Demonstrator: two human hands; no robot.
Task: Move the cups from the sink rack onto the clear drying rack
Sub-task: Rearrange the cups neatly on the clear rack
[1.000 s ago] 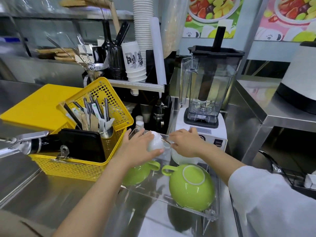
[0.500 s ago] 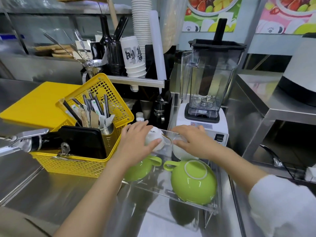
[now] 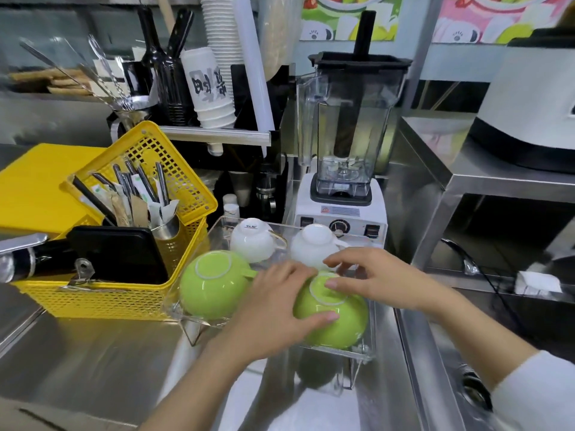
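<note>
A clear drying rack (image 3: 365, 353) stands on the steel counter with cups upside down on it. Two white cups sit at its back, one on the left (image 3: 253, 241) and one on the right (image 3: 311, 245). A green cup (image 3: 211, 283) rests at the front left. My left hand (image 3: 277, 309) wraps the left side of a second green cup (image 3: 339, 323) at the front right, thumb across its wall. My right hand (image 3: 367, 278) has its fingertips on that cup's base ring.
A yellow basket (image 3: 102, 301) with cutlery and a black tray stands left of the rack, a yellow board (image 3: 34, 185) behind it. A blender (image 3: 345, 157) is just behind the rack. A steel shelf (image 3: 485, 178) rises on the right. A tap (image 3: 18, 247) juts in at left.
Both hands let go of the white cups at the back and came forward onto the front right green cup. The view shifted a little nearer.
</note>
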